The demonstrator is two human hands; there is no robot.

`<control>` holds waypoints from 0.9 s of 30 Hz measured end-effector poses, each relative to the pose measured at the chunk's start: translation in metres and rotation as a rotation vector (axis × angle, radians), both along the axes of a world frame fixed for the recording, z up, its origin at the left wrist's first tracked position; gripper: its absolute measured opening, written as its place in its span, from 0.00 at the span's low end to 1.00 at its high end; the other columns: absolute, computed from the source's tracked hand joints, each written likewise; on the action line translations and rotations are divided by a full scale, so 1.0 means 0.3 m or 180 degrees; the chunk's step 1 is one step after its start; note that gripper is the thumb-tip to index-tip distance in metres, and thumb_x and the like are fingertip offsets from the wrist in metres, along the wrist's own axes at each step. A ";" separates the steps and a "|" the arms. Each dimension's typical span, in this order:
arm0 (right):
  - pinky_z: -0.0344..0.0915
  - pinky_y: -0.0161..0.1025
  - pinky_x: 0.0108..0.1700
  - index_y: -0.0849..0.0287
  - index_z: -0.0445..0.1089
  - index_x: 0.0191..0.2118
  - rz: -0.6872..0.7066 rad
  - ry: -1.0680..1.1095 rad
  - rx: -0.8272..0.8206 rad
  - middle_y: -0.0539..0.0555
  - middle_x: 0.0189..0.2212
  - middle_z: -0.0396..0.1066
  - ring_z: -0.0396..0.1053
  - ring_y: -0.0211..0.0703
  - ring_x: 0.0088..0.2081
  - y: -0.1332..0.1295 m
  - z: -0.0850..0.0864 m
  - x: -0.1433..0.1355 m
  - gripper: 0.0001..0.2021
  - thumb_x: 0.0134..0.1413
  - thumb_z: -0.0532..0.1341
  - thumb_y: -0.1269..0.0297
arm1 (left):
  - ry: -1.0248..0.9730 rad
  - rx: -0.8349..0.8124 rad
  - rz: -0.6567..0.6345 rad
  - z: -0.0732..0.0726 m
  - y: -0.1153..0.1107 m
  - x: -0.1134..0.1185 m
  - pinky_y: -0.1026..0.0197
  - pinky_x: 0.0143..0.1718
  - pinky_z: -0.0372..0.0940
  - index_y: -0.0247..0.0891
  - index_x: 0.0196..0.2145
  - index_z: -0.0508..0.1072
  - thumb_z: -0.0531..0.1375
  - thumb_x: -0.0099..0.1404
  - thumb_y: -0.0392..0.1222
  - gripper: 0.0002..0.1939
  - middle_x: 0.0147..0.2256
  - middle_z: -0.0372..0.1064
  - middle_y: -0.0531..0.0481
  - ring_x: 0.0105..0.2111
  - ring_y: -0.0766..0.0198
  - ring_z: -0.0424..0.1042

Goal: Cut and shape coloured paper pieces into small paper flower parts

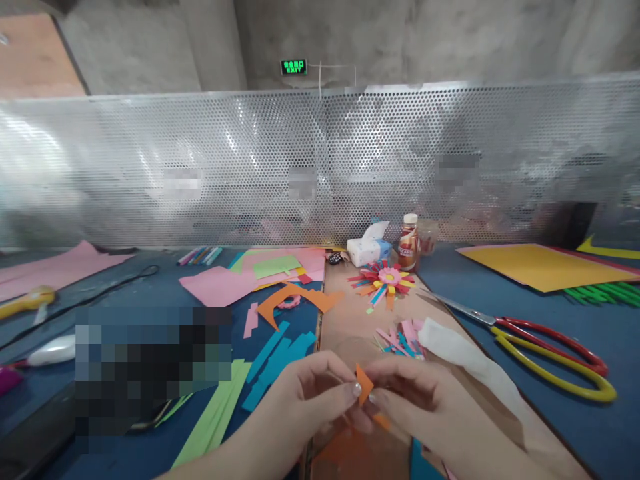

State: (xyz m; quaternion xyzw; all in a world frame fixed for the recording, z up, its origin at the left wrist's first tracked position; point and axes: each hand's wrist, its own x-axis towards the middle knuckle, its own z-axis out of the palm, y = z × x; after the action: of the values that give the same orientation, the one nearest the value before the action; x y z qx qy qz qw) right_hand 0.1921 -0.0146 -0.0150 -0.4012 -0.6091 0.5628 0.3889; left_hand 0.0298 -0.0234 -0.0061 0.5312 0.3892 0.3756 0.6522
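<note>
Across the whole back of the view runs a perforated metal screen [250, 153], and before it spreads the blue worktop [590, 433], with a brown strip [350, 327] down its middle. On the right side of the worktop lies a yellow-orange sheet [530, 263], beside thin green pieces [605, 293]; pink paper [215, 285] lies left of the brown strip, near more coloured sheets. Scissors [500, 323] with one red and one yellow handle lie right of centre, their blades pointing toward the screen.

The left hand [320, 393] and right hand [425, 400] meet low in the centre, over the brown strip, each closed in a narrow pinch on a small orange piece of paper [365, 384] between their fingertips. Light green strips [215, 413] lie left of the left forearm, with blue strips [280, 363] just beyond them. Near the screen, a tissue box [367, 252] stands left of a bottle [409, 243] with a white cap. Nearer than these sits a many-coloured paper flower [389, 277] with a pink centre. To its left lies a curved orange offcut [300, 293], and slim markers [200, 256] lie farther left, close to the screen.
</note>
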 end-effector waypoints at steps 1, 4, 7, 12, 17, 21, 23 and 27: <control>0.66 0.37 0.38 0.60 0.68 0.30 -0.0013 0.0008 0.0020 0.54 0.29 0.73 0.70 0.40 0.32 0.001 -0.002 -0.001 0.07 0.39 0.61 0.67 | -0.0008 0.0000 -0.0015 0.000 -0.001 0.001 0.68 0.30 0.59 0.33 0.24 0.66 0.56 0.57 0.36 0.06 0.20 0.70 0.53 0.24 0.70 0.68; 0.66 0.36 0.36 0.60 0.68 0.31 -0.0011 0.0101 0.0135 0.54 0.29 0.73 0.70 0.39 0.31 0.001 -0.016 -0.003 0.07 0.40 0.59 0.70 | -0.0053 -0.0039 -0.0054 -0.005 -0.001 0.000 0.69 0.30 0.59 0.34 0.24 0.67 0.57 0.57 0.37 0.05 0.21 0.70 0.53 0.24 0.70 0.68; 0.66 0.35 0.35 0.60 0.68 0.30 0.0013 0.0107 0.0163 0.52 0.26 0.72 0.70 0.38 0.30 -0.002 -0.027 -0.007 0.07 0.40 0.57 0.71 | -0.0115 -0.0066 -0.0092 -0.013 0.001 -0.004 0.70 0.27 0.58 0.34 0.25 0.66 0.57 0.57 0.38 0.06 0.21 0.71 0.53 0.23 0.71 0.68; 0.66 0.35 0.35 0.59 0.68 0.29 -0.0124 -0.0026 0.0197 0.52 0.27 0.72 0.70 0.39 0.30 -0.008 -0.038 -0.010 0.06 0.39 0.58 0.69 | -0.0145 -0.0092 -0.0115 -0.016 0.001 -0.005 0.69 0.28 0.58 0.34 0.25 0.66 0.57 0.57 0.38 0.05 0.21 0.71 0.52 0.24 0.71 0.68; 0.66 0.35 0.34 0.59 0.68 0.30 -0.0085 -0.0092 0.0230 0.51 0.26 0.71 0.69 0.38 0.29 -0.002 -0.039 -0.009 0.06 0.41 0.59 0.68 | -0.0061 -0.0103 -0.0049 -0.008 -0.005 0.004 0.69 0.27 0.58 0.33 0.24 0.66 0.56 0.57 0.36 0.05 0.20 0.71 0.52 0.23 0.70 0.68; 0.66 0.34 0.32 0.60 0.67 0.31 0.0048 -0.0037 0.0221 0.50 0.24 0.70 0.68 0.36 0.27 -0.001 -0.038 -0.008 0.05 0.43 0.58 0.70 | -0.0034 -0.0067 0.0006 0.001 -0.007 0.008 0.68 0.28 0.58 0.33 0.23 0.66 0.56 0.56 0.36 0.06 0.20 0.71 0.52 0.23 0.70 0.68; 0.66 0.34 0.34 0.59 0.68 0.31 -0.0012 -0.0034 0.0267 0.51 0.26 0.71 0.69 0.37 0.28 -0.002 -0.041 -0.007 0.06 0.43 0.58 0.70 | -0.0044 -0.0066 0.0022 0.006 -0.007 0.008 0.68 0.29 0.59 0.33 0.23 0.66 0.56 0.56 0.36 0.06 0.20 0.71 0.52 0.24 0.69 0.68; 0.67 0.34 0.35 0.58 0.68 0.30 -0.0129 -0.0062 0.0362 0.52 0.28 0.72 0.69 0.38 0.31 -0.004 -0.051 -0.007 0.06 0.41 0.58 0.69 | -0.0090 -0.0089 0.0033 0.010 -0.007 0.008 0.67 0.31 0.60 0.33 0.23 0.66 0.57 0.56 0.36 0.06 0.20 0.71 0.52 0.24 0.69 0.68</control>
State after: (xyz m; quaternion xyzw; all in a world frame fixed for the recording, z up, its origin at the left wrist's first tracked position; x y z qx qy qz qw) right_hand 0.1901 -0.0158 -0.0304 -0.3961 -0.6356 0.5154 0.4164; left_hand 0.0323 -0.0254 -0.0032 0.5146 0.3878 0.3810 0.6631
